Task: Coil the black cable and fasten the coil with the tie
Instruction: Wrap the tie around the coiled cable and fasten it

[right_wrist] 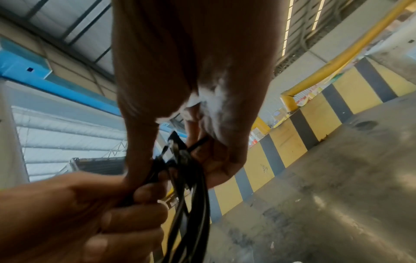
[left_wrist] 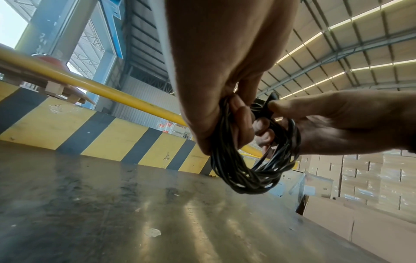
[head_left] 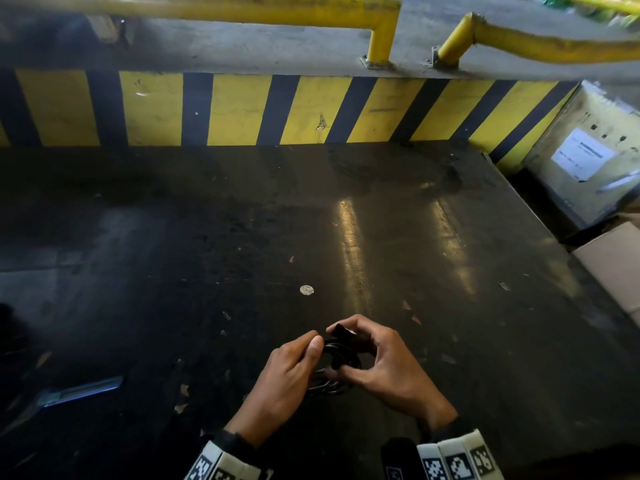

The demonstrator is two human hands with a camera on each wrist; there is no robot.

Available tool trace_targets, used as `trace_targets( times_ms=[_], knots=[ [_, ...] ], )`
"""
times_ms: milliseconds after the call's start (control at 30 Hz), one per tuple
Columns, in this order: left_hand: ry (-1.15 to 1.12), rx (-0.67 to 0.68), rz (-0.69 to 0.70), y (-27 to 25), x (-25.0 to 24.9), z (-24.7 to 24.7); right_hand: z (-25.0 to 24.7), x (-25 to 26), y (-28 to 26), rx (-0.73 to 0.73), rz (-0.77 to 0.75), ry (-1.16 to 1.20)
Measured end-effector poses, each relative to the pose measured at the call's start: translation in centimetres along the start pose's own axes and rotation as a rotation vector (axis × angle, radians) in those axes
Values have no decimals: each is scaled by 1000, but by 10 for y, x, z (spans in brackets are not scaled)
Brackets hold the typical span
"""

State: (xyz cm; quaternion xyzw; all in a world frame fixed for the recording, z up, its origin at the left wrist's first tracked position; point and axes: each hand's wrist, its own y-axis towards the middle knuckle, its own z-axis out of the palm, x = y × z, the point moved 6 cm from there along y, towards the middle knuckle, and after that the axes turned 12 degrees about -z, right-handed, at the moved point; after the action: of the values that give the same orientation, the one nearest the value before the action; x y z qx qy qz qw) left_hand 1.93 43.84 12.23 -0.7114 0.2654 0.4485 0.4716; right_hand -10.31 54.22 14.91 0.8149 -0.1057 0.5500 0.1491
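Observation:
The black cable (head_left: pixel 333 385) is wound into a small coil of several loops, held a little above the dark table near its front edge. My left hand (head_left: pixel 311 346) grips the coil's left side, with fingers curled round the bundled strands (left_wrist: pixel 225 128). The lower loop of the cable (left_wrist: pixel 247 179) hangs free below the hand. My right hand (head_left: pixel 348 353) holds the coil's right side and pinches a short black strap, the tie (head_left: pixel 341 332), at the top of the coil. The tie (right_wrist: pixel 175 145) crosses the strands between thumb and fingers. Its far end is hidden.
A dark worn table (head_left: pixel 242 237) ends at a yellow-and-black striped barrier (head_left: pixel 242 109) with yellow rails (head_left: pixel 381 32) above. A blue-grey utility knife (head_left: pixel 81 389) lies at the front left. A cardboard box (head_left: pixel 613 268) stands off the right edge, and stacked cartons (left_wrist: pixel 371 178) beyond.

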Motion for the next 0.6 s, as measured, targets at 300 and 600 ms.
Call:
trace_targets(
  times_ms=[300, 600],
  knots=[
    [-264, 44, -140, 7, -3, 3, -3, 6, 16, -228, -177, -129],
    [-358, -27, -123, 15, -18, -3, -5, -8, 31, -279, -3, 20]
  ],
)
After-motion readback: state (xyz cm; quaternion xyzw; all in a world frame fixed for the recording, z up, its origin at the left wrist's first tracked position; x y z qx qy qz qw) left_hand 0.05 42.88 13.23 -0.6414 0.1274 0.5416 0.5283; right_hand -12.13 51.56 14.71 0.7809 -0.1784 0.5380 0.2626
